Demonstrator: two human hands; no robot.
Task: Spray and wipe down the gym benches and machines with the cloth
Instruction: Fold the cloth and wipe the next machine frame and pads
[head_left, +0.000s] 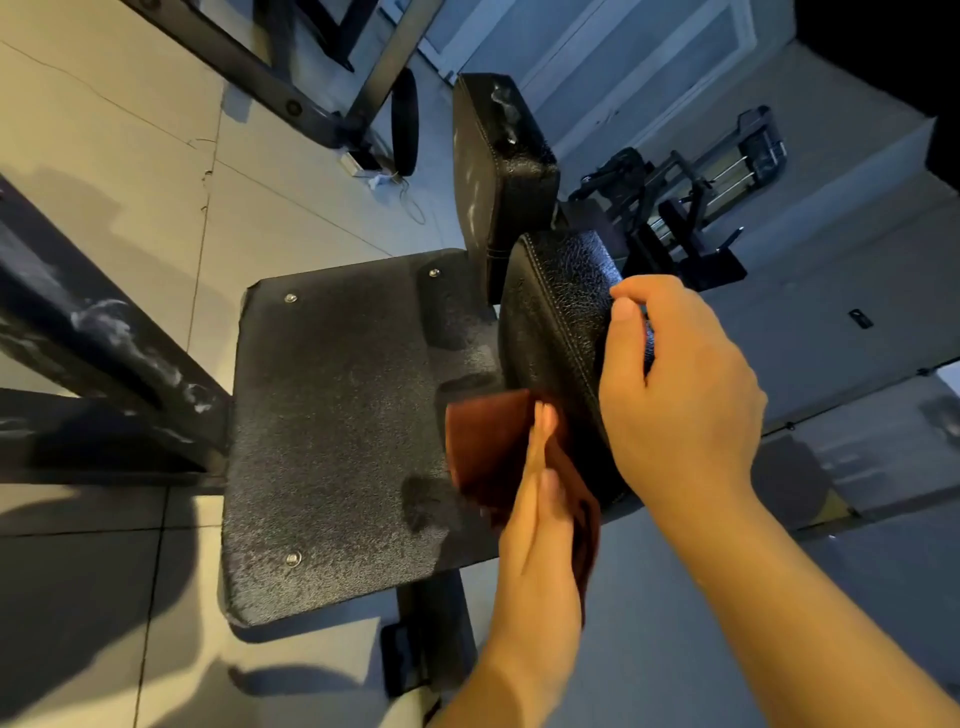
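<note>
The left hand (540, 499) pressed the brown cloth (488, 447) flat-fingered against the pad (556, 322), whose long axis ran twelve to six; the right hand (680, 384), at two o'clock (the nearer one), gripped its upper edge.

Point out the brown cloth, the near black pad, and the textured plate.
brown cloth (485, 447): head view, its flat upper fold.
near black pad (558, 312): head view, its stitched side.
textured plate (337, 415): head view, its bare middle.
</note>
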